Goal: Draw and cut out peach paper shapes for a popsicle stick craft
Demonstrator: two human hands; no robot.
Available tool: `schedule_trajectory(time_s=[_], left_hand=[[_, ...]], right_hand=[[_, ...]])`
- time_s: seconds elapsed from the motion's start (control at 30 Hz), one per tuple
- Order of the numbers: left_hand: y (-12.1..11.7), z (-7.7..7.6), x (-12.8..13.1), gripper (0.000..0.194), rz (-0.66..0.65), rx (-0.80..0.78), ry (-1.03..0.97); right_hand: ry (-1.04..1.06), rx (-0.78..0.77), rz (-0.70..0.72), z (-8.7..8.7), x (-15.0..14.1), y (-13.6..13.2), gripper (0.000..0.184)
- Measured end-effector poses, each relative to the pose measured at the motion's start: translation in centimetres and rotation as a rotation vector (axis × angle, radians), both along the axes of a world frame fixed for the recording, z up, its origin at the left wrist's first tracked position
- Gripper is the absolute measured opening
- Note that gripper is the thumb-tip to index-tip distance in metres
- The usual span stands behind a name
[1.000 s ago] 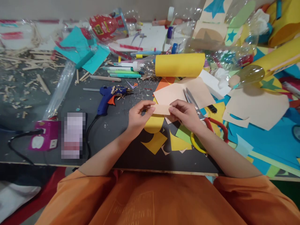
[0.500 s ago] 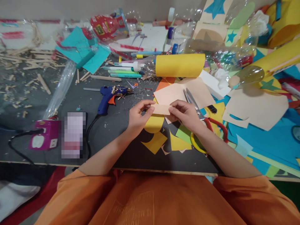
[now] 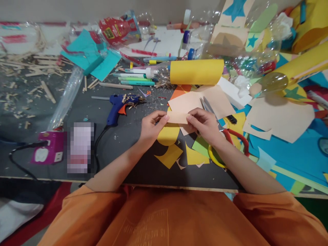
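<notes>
Between my two hands a small strip of pale peach paper (image 3: pixel 177 117) is held out flat above the table. My left hand (image 3: pixel 152 127) pinches its left end between thumb and fingers. The right end is pinched by my right hand (image 3: pixel 203 123). Under and just below the strip lie yellow paper scraps (image 3: pixel 169 155) and a green piece (image 3: pixel 200 146). Scissors with red and yellow handles (image 3: pixel 235 134) rest partly beneath my right forearm, their blades pointing away from me over a larger peach sheet (image 3: pixel 217 99).
A blue glue gun (image 3: pixel 118 106) with a cable lies left of my hands, beside markers (image 3: pixel 137 82). Farther left are a blurred-out phone (image 3: pixel 80 147) and a purple box (image 3: pixel 48 147). A bottle wrapped in yellow paper (image 3: pixel 197 71) lies behind; blue paper (image 3: pixel 276 150) spreads at right.
The peach strip has tilted slightly, showing more of its face, and my right hand has shifted a little to the right. Things on the table stay where they were.
</notes>
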State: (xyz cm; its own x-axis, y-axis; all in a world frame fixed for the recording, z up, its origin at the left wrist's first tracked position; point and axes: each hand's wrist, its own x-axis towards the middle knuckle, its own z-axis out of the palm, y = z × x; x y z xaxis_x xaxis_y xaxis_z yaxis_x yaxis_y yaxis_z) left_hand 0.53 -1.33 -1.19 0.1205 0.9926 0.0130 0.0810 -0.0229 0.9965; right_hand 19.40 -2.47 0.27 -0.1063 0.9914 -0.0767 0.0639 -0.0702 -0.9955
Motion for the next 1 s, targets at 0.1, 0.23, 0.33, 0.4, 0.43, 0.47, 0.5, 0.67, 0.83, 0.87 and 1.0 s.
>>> schedule_trajectory(time_s=[0.1,0.23,0.33,0.4,0.43,0.47,0.5,0.67,0.83,0.87,1.0], left_hand=[[0.04,0.03,0.07,0.028,0.019,0.036,0.015],[0.01,0.09,0.02,0.031,-0.001,0.01,0.031],[0.03,0.04,-0.07,0.032,-0.024,0.028,0.061],[0.06,-0.07,-0.11,0.028,-0.006,0.073,0.079],[0.06,-0.13,-0.13,0.025,0.01,0.103,0.076],[0.05,-0.17,-0.14,0.022,0.026,0.14,0.068],[0.02,-0.2,-0.16,0.02,0.032,0.185,0.059],[-0.17,0.13,-0.23,0.011,-0.033,0.374,0.144],[-0.19,0.58,-0.25,0.012,0.001,0.289,0.176],[-0.15,0.61,-0.27,0.012,-0.003,0.279,0.163],[0.0,0.57,-0.32,0.012,-0.036,0.284,0.113]], right_hand=[[-0.031,0.018,-0.013,0.11,-0.01,-0.04,0.03],[-0.062,0.035,-0.022,0.21,-0.04,-0.1,0.03],[-0.065,0.034,-0.01,0.2,-0.01,-0.12,0.032],[-0.06,0.031,-0.01,0.17,0.03,-0.13,0.033],[-0.056,0.029,-0.014,0.15,0.06,-0.13,0.033],[-0.05,0.023,-0.019,0.14,0.08,-0.12,0.034],[-0.042,0.013,-0.023,0.14,0.1,-0.12,0.034],[-0.032,-0.01,-0.04,0.22,0.11,-0.07,0.032],[-0.037,0.008,-0.043,0.21,0.03,-0.12,0.026],[-0.036,0.01,-0.043,0.2,0.01,-0.14,0.025],[-0.045,0.034,-0.044,0.17,0.04,-0.2,0.022]])
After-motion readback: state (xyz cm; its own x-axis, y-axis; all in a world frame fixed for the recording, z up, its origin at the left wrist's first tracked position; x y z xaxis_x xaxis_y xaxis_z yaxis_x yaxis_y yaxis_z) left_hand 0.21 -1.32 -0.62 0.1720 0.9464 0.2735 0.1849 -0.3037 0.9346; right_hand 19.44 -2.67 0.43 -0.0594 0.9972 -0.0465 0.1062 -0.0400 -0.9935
